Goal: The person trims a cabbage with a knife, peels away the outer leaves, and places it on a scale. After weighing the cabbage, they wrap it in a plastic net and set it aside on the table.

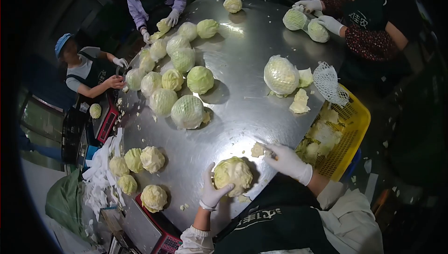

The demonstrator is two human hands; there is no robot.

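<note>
From where I stand, the left hand is clasped round the lower-left side of a cabbage near the table's close end; a low, gentle palm should stop rolling and bruising. The right hand meets a leaf scrap at one o'clock, pinched or not I can't tell. Edge at four, bare metal at twelve, yellow basket at two.

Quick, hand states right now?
Left hand: open, thumb and fingers spread against a trimmed cabbage.
Right hand: fingertips at a leaf piece; whether gripped, can't tell.
</note>
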